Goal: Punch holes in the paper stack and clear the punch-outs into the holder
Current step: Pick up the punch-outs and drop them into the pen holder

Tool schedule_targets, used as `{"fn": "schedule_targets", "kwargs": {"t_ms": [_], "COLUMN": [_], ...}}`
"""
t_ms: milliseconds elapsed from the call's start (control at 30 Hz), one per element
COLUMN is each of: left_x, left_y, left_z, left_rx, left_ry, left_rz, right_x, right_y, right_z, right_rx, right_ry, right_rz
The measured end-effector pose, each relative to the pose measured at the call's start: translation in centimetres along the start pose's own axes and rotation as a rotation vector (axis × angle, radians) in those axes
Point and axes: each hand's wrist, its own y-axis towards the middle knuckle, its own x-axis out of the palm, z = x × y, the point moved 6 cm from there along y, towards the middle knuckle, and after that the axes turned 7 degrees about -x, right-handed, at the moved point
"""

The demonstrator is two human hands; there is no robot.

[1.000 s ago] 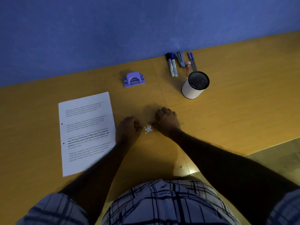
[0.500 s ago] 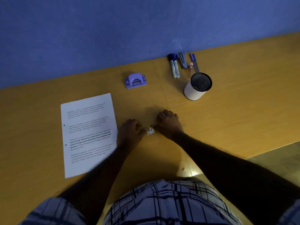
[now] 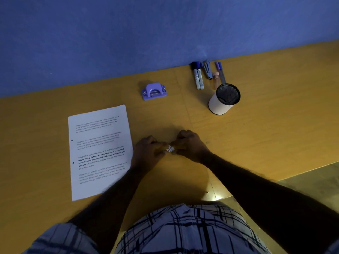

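I'm watching from the head view. Both forearms reach forward over the table (image 3: pixel 275 116), knuckles up. The left hand (image 3: pixel 149 153) and right hand (image 3: pixel 190 145) meet near the middle of the table. Their fingers are curled in tight around a small white pile of punch-outs (image 3: pixel 170 149), with fingertips touching it from either side. The pile lies on the table in the gap between them; I cannot tell whether any pieces are lifted.

The paper stack (image 3: pixel 100 151) lies flat just left of the left hand, two holes along its left edge, and the left forearm crosses its near right corner. The purple hole punch (image 3: pixel 154 91) sits farther back, well apart from the hands. The holder (image 3: pixel 224 102) stands beyond the right hand, with markers (image 3: pixel 200 77) behind it by the wall.
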Motion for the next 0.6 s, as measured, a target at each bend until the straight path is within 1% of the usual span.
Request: {"fn": "schedule_targets", "kwargs": {"t_ms": [67,233,333,500,600], "left_x": [0.1,0.6,0.8,1.3,1.4], "left_y": [0.1,0.3,0.2,-0.1,-0.2], "left_z": [0.2,0.2,0.2,0.2,0.1], "left_rx": [0.011,0.044,0.051,-0.009,-0.018], "left_ry": [0.003,-0.010,-0.011,-0.064,-0.054], "left_rz": [0.015,0.118,0.141,0.189,0.228], "right_x": [0.0,0.1,0.2,0.1,0.0], "right_y": [-0.1,-0.1,-0.2,-0.6,-0.6], "right_z": [-0.1,0.0,-0.2,-0.4,-0.5], "right_rx": [0.001,0.016,0.028,0.060,0.075], "right_ry": [0.002,0.008,0.024,0.073,0.094], "right_rz": [0.040,0.144,0.181,0.246,0.285]}}
